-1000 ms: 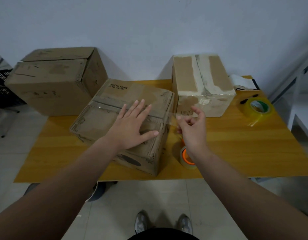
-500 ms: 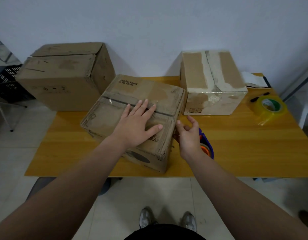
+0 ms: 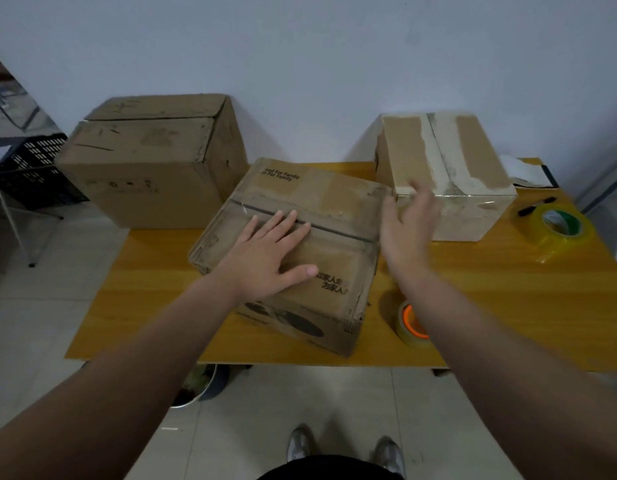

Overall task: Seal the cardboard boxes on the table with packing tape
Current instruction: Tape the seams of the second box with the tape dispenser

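Note:
A worn cardboard box (image 3: 331, 199) lies tilted at the middle of the wooden table (image 3: 508, 306), with clear tape along its top seam. My left hand (image 3: 269, 251) presses flat on its top, fingers spread. My right hand (image 3: 407, 230) hovers open and blurred by the box's right edge, holding nothing. A tape roll with an orange core (image 3: 409, 323) stands on the table under my right forearm. A second box (image 3: 442, 168) with torn old tape sits at the back right. A large box (image 3: 154, 161) stands at the back left.
A yellow-green tape roll (image 3: 556, 230) lies at the table's right, with a black marker (image 3: 535, 206) behind it. White paper on a dark pad (image 3: 522, 171) sits at the far right corner. A black crate (image 3: 33, 168) stands to the left, beyond the table.
My right hand has let go of the tape and roll and risen toward the box's right edge. The orange-core roll now rests on the table. My left hand stays pressed on the box.

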A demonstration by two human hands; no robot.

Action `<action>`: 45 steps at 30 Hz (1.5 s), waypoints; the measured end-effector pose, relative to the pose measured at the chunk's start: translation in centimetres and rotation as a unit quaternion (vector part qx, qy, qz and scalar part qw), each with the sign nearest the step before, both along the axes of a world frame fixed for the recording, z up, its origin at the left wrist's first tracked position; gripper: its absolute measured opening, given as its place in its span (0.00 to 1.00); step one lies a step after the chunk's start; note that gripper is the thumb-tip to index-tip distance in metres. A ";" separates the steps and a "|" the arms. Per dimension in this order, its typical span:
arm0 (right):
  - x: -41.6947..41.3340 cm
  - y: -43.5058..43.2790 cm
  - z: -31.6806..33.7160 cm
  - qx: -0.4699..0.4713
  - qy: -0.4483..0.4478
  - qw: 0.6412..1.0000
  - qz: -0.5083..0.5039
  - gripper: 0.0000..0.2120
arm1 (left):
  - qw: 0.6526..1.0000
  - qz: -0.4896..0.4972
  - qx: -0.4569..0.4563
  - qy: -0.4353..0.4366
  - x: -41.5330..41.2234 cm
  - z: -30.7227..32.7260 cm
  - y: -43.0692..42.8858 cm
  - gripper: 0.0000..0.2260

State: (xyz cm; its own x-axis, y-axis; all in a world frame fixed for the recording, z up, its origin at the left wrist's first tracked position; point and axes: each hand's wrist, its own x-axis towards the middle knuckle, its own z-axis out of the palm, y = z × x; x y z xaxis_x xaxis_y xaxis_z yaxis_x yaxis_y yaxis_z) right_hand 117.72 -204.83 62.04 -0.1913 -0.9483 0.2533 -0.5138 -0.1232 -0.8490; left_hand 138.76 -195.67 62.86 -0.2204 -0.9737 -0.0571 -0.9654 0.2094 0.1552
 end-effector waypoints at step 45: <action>-0.4 -2.0 -0.1 0.091 0.431 0.883 0.161 0.35 | 0.967 0.243 0.079 -0.019 4.2 -0.6 -5.8 0.34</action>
State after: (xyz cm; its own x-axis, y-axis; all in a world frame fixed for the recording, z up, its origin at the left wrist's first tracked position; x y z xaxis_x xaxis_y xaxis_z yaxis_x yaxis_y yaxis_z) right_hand 117.31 -206.79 61.92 0.2852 -0.9584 0.0101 -0.9421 -0.2823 -0.1809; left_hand 142.97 -201.48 62.27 0.2663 -0.9402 -0.2125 -0.9495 -0.2939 0.1104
